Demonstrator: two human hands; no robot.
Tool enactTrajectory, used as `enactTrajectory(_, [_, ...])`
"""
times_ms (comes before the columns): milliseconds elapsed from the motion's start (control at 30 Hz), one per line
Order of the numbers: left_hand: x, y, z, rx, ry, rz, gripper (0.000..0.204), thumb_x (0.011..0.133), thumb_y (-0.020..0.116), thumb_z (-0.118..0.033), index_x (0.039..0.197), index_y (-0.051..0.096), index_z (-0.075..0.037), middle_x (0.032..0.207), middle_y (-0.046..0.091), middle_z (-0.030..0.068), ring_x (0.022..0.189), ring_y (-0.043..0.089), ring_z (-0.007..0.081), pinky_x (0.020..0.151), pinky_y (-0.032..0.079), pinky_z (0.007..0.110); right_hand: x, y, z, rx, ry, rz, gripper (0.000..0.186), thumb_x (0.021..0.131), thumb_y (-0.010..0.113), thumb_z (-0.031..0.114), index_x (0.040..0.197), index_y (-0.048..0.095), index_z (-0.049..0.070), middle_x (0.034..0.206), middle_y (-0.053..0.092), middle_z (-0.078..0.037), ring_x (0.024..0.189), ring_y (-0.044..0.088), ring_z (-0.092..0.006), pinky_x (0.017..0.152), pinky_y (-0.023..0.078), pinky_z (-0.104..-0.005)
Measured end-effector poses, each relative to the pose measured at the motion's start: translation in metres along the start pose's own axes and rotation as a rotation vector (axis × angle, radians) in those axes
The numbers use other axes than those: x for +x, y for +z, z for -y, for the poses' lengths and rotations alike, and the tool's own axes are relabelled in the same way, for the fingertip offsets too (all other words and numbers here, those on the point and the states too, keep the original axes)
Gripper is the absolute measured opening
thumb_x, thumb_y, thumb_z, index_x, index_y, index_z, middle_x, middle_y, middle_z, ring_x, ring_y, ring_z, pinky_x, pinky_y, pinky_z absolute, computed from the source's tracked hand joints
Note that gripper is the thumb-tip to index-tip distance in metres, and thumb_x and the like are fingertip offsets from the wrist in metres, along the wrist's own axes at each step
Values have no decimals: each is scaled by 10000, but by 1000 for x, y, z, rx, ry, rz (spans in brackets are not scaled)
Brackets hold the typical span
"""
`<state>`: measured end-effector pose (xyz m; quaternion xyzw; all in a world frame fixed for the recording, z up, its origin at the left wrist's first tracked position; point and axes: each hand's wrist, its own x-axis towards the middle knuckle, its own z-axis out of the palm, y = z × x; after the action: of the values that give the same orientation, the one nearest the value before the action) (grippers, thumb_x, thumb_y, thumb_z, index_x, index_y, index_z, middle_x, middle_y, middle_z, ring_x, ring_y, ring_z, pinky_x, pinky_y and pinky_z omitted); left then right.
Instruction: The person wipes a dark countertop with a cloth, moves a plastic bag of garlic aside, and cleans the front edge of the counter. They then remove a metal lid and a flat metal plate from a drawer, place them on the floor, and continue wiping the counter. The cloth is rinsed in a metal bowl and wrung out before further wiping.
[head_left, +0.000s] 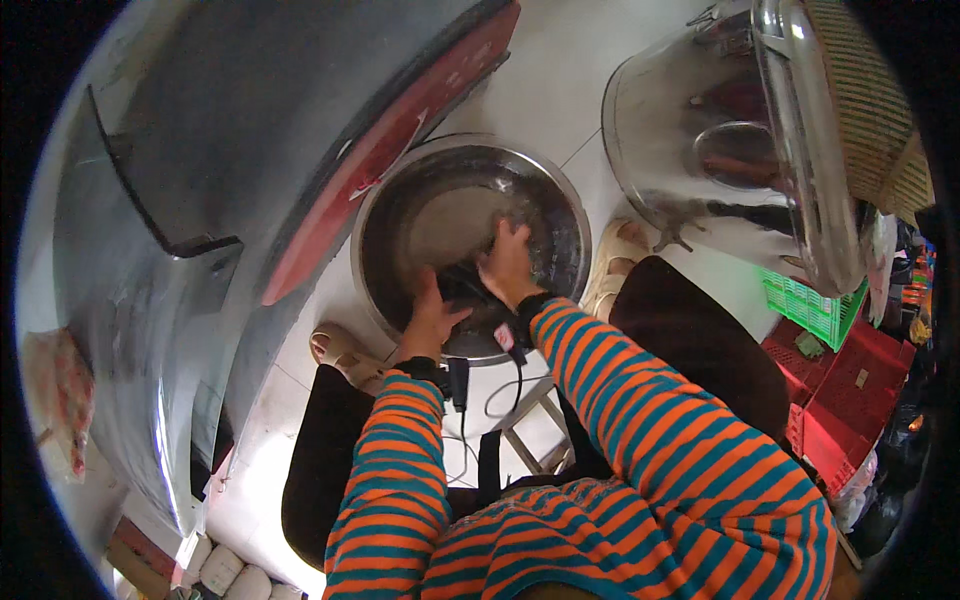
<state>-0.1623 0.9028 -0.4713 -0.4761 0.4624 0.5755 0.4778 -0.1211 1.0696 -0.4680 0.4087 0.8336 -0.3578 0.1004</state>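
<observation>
A round metal basin [572, 190] stands on the floor between my feet, with cloudy liquid in it. Both my hands are inside, over its near half. My left hand [432, 318] is open, thumb spread from the fingers, at the left of a dark, glossy bundle [462, 284] whose kind I cannot make out. At the bundle's right is my right hand [510, 262], open with its fingers apart and its thumb close to the bundle. Whether either hand touches it is unclear. Dark bands circle both wrists, below striped orange and teal sleeves.
A large metal tub [655, 130] stands at the far right. Red crates [850, 390] and a green basket [815, 305] lie to the right. A grey panel with a red edge [400, 130] leans in from the left. Cables [488, 400] hang near my wrists.
</observation>
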Motion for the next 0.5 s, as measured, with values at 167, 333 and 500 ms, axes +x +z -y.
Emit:
enactTrajectory(167, [9, 6, 0, -3, 90, 140, 663, 992, 507, -596, 1429, 515, -96, 1389, 576, 91, 1275, 544, 272, 1052, 447, 431, -25, 34, 38, 556, 30, 317, 248, 915, 634, 184, 1115, 670, 42, 1082, 667, -265, 1018, 638, -451, 871, 504, -482])
enactTrajectory(333, [-13, 33, -13, -95, 316, 20, 523, 1029, 478, -502, 1229, 670, -58, 1147, 692, 96, 1017, 645, 232, 868, 502, 373, -15, 16, 74, 498, -26, 280, 264, 967, 568, 238, 1049, 665, 7, 1045, 662, -299, 1012, 628, -463, 844, 498, -507])
enactTrajectory(500, [-1, 39, -11, 18, 469, -83, 422, 1032, 489, -398, 1113, 681, -31, 1021, 693, 128, 891, 646, 248, 790, 508, 401, -8, 28, 66, 354, -134, 141, 314, 1011, 528, 273, 1096, 617, -16, 987, 666, -288, 905, 641, -456, 795, 501, -490])
